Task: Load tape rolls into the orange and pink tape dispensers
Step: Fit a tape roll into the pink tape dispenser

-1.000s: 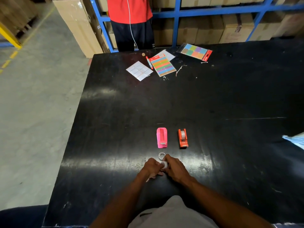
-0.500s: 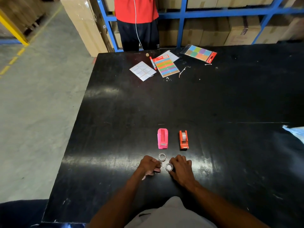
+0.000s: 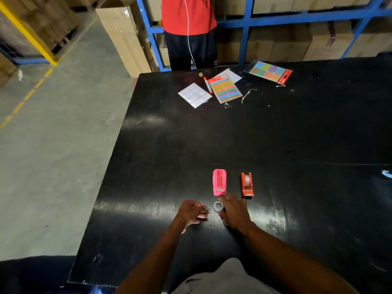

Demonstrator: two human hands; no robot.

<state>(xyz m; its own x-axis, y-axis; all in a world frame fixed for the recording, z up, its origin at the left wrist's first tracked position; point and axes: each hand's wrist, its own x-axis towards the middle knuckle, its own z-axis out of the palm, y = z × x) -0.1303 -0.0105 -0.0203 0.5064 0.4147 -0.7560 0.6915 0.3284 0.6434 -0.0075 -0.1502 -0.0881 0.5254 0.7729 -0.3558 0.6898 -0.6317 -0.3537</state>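
The pink dispenser [image 3: 219, 182] stands on the black table [image 3: 275, 134] with its well empty. To its right, the orange dispenser [image 3: 247, 184] holds a clear roll. A clear tape roll [image 3: 218, 206] lies flat just below the pink dispenser. My right hand [image 3: 235, 213] pinches this roll between thumb and forefinger, with the other fingers spread toward the orange dispenser. A second small ring [image 3: 225, 222] peeks out under that hand's palm. My left hand [image 3: 192, 214] rests left of the roll with its fingers curled; I cannot see anything in it.
At the far side lie a white label sheet [image 3: 194, 95], a red pen [image 3: 208, 85], a striped colour pack [image 3: 225, 88] and a colour-square pack [image 3: 269, 71]. A person in a red top [image 3: 187, 15] stands at the far edge. The table's left edge drops to the floor.
My hands have parted. The right hand set its small ring on the table and reached forward to the other roll near the pink dispenser. The left hand drew back to the left.
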